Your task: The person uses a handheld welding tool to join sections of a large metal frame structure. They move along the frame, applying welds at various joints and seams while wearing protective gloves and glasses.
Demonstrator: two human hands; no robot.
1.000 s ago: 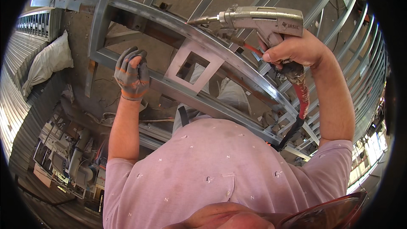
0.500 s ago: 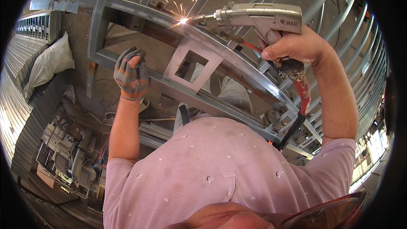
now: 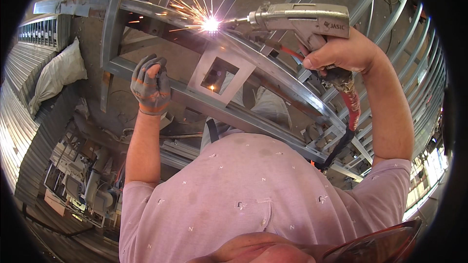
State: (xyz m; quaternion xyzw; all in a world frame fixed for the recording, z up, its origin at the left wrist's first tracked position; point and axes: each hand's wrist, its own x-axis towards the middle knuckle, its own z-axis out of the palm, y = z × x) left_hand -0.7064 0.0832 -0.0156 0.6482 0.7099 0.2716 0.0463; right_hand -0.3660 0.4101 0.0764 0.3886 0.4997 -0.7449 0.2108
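My bare right hand [image 3: 339,54] is wrapped round the grip of a silver pistol-shaped welding gun [image 3: 304,18], which points left. At its nozzle tip a bright arc [image 3: 210,24] burns on the upper metal tube [image 3: 263,58] of a frame, throwing sparks up and left. My left hand [image 3: 151,85], in a grey and orange glove with a bare thumb tip, is held curled just above the lower metal tube [image 3: 187,98]; nothing shows in its fingers. Between the two tubes lies a flat plate [image 3: 198,75] with a square opening.
A red and black hose [image 3: 350,107] runs from the gun down past my right forearm. Curved metal bars [image 3: 414,39] stand at the right. A white sack [image 3: 58,75] and corrugated sheets [image 3: 19,97] lie at the left, with machine parts [image 3: 90,180] below them.
The arc has grown brighter and its sparks spread wider, some falling by the plate. The welding gun and my right hand have shifted very slightly right. My left hand has stayed in place.
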